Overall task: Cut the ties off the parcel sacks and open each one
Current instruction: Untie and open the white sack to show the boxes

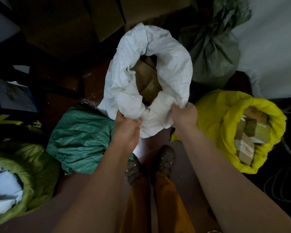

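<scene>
A white woven sack [173, 64] stands in front of me with its mouth open and rolled back. Brown parcels [146, 78] show inside it. My left hand [128, 126] grips the near rim of the sack on the left. My right hand [183, 115] grips the near rim on the right. A yellow sack [213, 118] stands open at the right, full of taped cardboard parcels [247, 137]. At the lower left a light green sack [29, 158] is open on white packets. A dark green sack [81, 135] lies bunched shut beside my left arm. A grey-green sack [213, 52] at the back is gathered shut at its neck.
Cardboard boxes [71, 22] are stacked in the dark at the back left. A white wall [272, 39] runs along the right. Cables [284, 185] lie on the floor at the lower right. My feet [151, 163] stand on the floor between the sacks.
</scene>
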